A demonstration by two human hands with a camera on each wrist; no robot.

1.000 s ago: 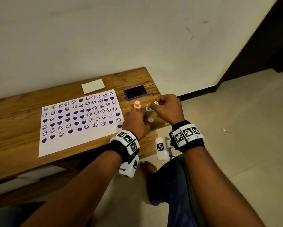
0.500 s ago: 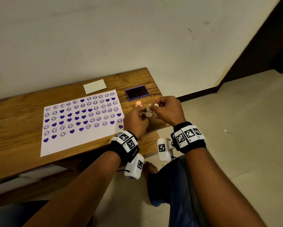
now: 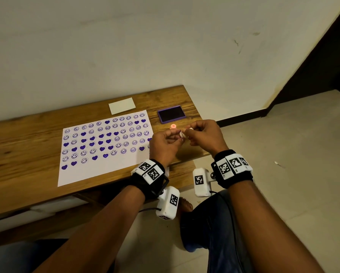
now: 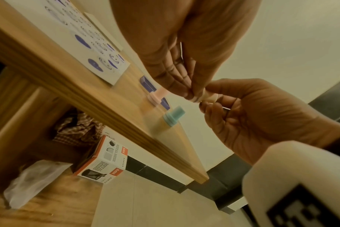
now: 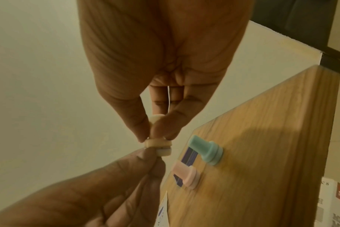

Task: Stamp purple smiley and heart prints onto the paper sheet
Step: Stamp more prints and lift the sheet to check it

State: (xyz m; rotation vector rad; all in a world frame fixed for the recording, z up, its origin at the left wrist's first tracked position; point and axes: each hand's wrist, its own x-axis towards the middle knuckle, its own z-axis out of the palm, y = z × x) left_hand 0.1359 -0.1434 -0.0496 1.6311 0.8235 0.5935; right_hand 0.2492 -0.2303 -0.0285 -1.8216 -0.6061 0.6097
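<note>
step: my left hand (image 3: 165, 144) pinches the cap (image 5: 164, 151), my right hand (image 3: 204, 135) pinches the cream stamp (image 5: 158, 143); pull straight apart, rubber face untouched | paper sheet (image 3: 106, 170) on the tabletop (image 3: 23, 170) left of my fingers | ink pad (image 3: 171, 114) beyond them lies open, dark ink showing

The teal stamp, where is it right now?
The teal stamp stands upright on the table near its right end, beside the pink stamp, untouched; the head view hides it behind the hands.
</note>
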